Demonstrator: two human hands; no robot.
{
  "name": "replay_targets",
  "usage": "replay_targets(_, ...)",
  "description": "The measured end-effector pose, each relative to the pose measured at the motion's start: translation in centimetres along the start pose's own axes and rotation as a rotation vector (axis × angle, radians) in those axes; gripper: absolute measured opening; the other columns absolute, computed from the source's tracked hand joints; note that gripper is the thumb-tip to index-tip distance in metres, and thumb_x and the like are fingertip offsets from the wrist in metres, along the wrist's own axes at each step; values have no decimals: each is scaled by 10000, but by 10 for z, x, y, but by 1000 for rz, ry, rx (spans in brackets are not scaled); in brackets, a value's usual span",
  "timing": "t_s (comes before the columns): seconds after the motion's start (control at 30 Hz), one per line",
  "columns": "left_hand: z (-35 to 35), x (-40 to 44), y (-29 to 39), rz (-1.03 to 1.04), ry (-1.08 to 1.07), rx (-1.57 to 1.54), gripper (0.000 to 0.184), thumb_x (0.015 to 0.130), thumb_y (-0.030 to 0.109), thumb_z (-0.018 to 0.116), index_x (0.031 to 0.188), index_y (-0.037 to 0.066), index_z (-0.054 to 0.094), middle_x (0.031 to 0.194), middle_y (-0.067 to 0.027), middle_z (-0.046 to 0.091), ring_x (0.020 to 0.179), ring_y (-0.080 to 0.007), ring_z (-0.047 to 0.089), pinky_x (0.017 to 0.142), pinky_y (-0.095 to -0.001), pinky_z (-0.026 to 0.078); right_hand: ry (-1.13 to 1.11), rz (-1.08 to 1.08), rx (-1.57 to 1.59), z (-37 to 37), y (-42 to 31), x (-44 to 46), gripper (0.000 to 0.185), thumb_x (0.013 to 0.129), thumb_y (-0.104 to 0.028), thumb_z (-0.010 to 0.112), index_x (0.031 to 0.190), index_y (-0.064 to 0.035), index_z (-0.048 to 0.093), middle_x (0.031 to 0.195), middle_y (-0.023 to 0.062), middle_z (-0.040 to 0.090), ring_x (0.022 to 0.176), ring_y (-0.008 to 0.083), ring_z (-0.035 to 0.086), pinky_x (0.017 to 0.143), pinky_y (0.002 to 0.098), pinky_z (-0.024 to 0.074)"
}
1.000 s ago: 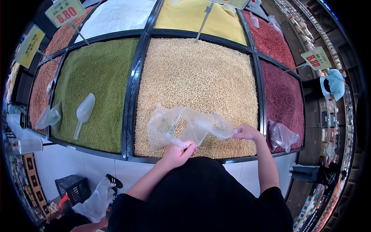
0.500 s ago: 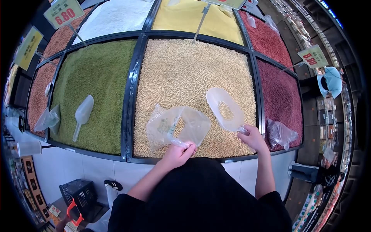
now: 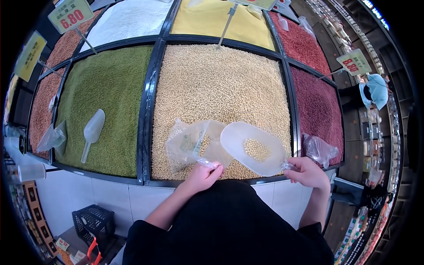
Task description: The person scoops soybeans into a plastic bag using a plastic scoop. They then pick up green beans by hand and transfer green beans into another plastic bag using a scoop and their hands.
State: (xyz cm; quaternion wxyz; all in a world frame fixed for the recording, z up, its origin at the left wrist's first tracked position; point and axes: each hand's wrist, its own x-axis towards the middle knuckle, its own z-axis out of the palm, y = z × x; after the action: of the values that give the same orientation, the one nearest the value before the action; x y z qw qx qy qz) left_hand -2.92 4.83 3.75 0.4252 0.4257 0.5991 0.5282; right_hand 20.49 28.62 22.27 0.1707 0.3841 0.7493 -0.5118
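My left hand [image 3: 205,176] pinches the rim of a clear plastic bag [image 3: 183,145], which lies over the pale soybeans with its mouth held open. Some beans show in and through the bag. My right hand [image 3: 308,171] is closed around the handle of a translucent white scoop [image 3: 236,141]. A small heap of soybeans [image 3: 256,150] sits in the scoop's hollow. The scoop's front lip overlaps the right edge of the bag's mouth. Beneath both spreads the bin of soybeans [image 3: 221,84].
To the left lies a bin of green beans [image 3: 112,84] with another scoop [image 3: 93,128] on it. A dark red bean bin [image 3: 318,106] holds a crumpled plastic bag [image 3: 319,151]. Black dividers [image 3: 147,106] separate the bins. A person [image 3: 375,91] stands at the far right.
My right hand has moved right and slightly down, turning the scoop so its lip swings left over the bag's edge. My left hand stays in place with the bag.
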Motion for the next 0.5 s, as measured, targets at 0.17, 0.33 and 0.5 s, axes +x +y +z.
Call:
replay_targets(0.17, -2, -2, 4, 35, 11, 77, 257, 989, 212, 554, 889, 17, 687, 758, -118, 690, 716, -272, 683, 679, -373, 518, 93, -164, -335, 23, -29, 12, 260, 901, -126, 702, 1101, 34, 661, 736, 62, 658, 642, 143, 620, 609, 288, 493)
replay_targets(0.33, 0, -5, -5, 24, 5, 95, 253, 985, 218, 558, 898, 24, 696, 768, -119, 694, 730, -284, 688, 687, -383, 521, 375, -269, -526, 57, -45, 31, 305, 854, -166, 743, 1099, 0, 665, 857, 135, 665, 742, 279, 665, 674, 379, 526)
replay_targets(0.5, -4, -5, 2, 18, 8, 81, 254, 984, 216, 557, 897, 21, 693, 769, -121, 694, 735, -284, 688, 693, -384, 520, 514, -443, -707, 68, -45, 45, 282, 830, -183, 771, 1052, -54, 654, 945, 126, 668, 820, 325, 676, 710, 401, 534)
